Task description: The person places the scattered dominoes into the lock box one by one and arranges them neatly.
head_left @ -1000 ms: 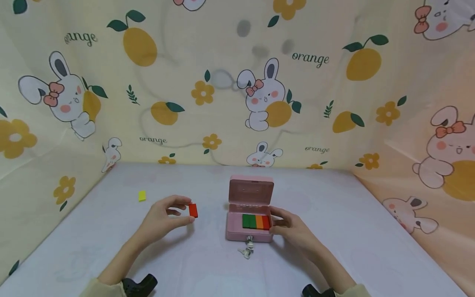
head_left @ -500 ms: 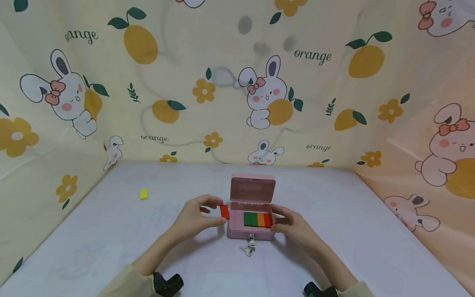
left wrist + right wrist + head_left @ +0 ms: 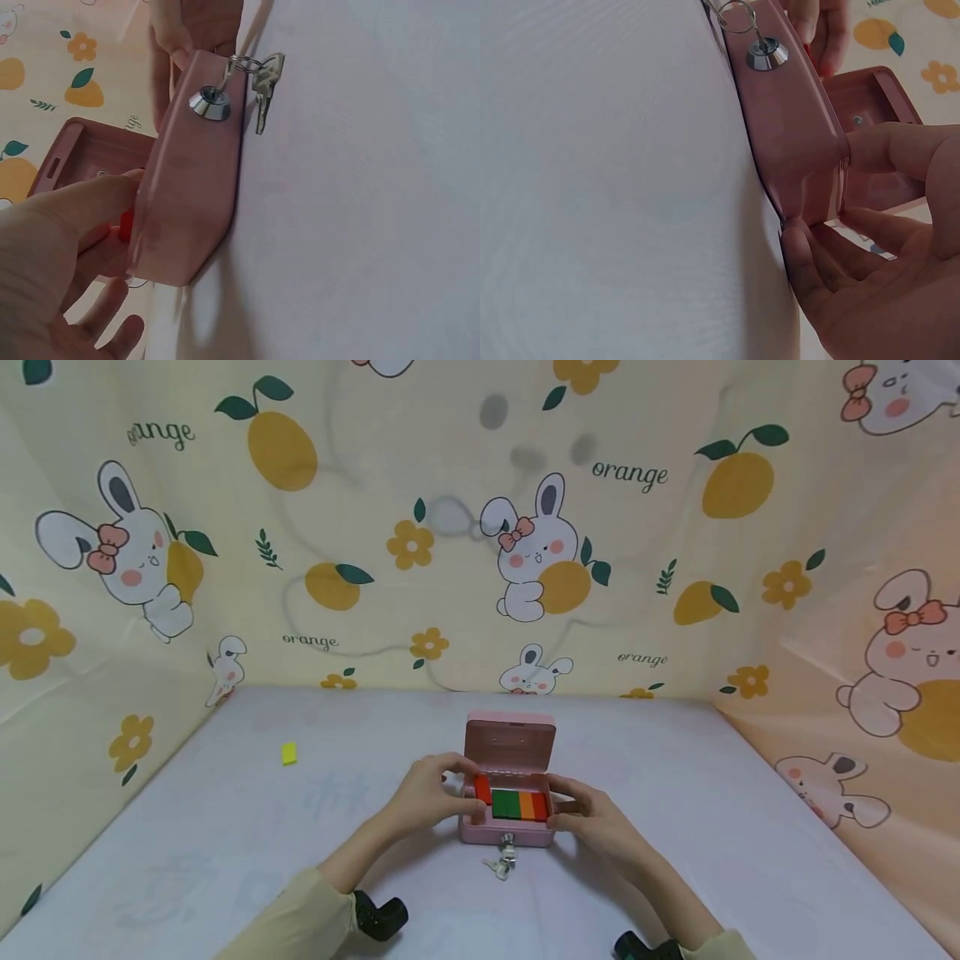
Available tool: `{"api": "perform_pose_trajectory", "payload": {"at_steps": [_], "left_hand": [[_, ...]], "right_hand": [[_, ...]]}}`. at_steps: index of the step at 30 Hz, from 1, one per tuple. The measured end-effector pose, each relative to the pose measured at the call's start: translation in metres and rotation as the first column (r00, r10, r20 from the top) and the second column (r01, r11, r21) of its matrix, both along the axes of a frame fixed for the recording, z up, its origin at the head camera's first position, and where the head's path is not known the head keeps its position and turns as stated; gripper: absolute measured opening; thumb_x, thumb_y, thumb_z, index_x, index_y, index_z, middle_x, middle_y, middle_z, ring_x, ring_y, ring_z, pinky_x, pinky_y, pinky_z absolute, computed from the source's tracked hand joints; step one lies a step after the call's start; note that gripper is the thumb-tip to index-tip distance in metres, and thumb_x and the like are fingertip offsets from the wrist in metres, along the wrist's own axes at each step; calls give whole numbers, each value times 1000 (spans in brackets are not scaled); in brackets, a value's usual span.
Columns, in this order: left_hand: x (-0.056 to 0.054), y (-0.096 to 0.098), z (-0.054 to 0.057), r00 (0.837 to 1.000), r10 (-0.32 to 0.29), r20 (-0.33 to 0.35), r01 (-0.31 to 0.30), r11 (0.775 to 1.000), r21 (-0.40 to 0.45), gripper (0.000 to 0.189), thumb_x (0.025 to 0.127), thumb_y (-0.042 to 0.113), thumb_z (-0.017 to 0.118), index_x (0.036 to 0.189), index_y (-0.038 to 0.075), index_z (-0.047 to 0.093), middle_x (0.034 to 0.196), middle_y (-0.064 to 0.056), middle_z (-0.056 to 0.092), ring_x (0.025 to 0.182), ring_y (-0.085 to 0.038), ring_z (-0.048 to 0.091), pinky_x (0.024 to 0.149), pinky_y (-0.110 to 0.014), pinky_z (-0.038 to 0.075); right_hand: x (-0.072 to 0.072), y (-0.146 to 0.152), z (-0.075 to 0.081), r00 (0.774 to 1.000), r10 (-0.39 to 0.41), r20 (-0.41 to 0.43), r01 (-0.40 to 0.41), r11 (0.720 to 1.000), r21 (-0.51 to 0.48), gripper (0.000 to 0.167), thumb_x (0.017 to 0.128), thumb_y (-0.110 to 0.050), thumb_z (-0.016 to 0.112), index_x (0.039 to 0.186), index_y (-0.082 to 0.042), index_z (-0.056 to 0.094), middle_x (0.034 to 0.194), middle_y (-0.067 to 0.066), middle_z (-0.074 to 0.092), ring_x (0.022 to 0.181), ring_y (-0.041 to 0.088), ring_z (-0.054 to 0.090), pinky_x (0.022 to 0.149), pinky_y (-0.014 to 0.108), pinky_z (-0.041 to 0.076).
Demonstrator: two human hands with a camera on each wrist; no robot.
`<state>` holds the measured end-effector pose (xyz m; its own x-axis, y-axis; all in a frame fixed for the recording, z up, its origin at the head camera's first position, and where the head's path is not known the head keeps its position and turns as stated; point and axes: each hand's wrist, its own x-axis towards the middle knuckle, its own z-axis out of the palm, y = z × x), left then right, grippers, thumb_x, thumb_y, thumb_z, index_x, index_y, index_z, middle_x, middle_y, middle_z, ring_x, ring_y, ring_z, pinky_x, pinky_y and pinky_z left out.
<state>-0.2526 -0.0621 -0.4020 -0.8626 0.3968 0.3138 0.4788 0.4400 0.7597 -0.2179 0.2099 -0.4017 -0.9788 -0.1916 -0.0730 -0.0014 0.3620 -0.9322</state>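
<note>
A small pink metal cash box [image 3: 480,835] stands on the table with its lid [image 3: 510,745] raised. My left hand [image 3: 423,793] pinches a red block [image 3: 482,789] between thumb and fingers, over the left part of the box. In the left wrist view the red block [image 3: 127,223] shows just behind the box wall, partly covered by the thumb. Green, orange and red blocks [image 3: 510,805] lie side by side in the right part of the box. My right hand [image 3: 596,818] holds the box at its right side, its thumb at the upper rim in the right wrist view.
Keys [image 3: 501,867] on a ring hang from the lock [image 3: 211,103] at the box's front. A yellow block [image 3: 288,754] lies alone on the white table [image 3: 187,860], far to the left. A printed cloth [image 3: 450,668] rises behind the table.
My left hand has carried the red block rightward, from the table left of the box to over its left part. My right hand has stayed at the box's right side.
</note>
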Motion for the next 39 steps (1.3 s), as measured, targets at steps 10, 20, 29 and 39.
{"api": "perform_pose_trajectory", "payload": {"at_steps": [10,20,29,39], "left_hand": [[-4,4,-8,1000,-8,27,9,1000,-24,41,77,25,86,112,11,70,108,5,68,107,-21,58,94,-47,48],[-7,9,-3,999,-37,13,39,993,-111,38,78,17,85,111,8,69,103,1,68,94,-18,60,85,-36,51],[-11,14,1,999,-22,26,27,973,-228,37,75,18,87,107,10,69,96,3,67,89,-16,58,80,-33,49],[-8,19,6,999,-10,45,22,962,-272,37,73,16,88,105,9,70,92,3,66,85,-17,58,79,-33,50]], "right_hand": [[-1,-2,0,1000,-2,-2,2,1000,7,60,89,-9,69,146,-16,49,146,10,47,121,30,54,101,62,36],[1,-3,2,1000,-13,-6,13,1000,7,60,89,-8,69,145,-16,49,146,10,47,121,30,54,101,61,38],[2,-3,4,1000,-16,9,15,1000,11,60,89,-8,69,146,-15,49,146,11,47,121,30,54,102,64,35],[2,-2,3,1000,-10,13,10,1000,0,59,90,-8,68,145,-16,49,145,10,48,121,30,54,101,63,36]]}}
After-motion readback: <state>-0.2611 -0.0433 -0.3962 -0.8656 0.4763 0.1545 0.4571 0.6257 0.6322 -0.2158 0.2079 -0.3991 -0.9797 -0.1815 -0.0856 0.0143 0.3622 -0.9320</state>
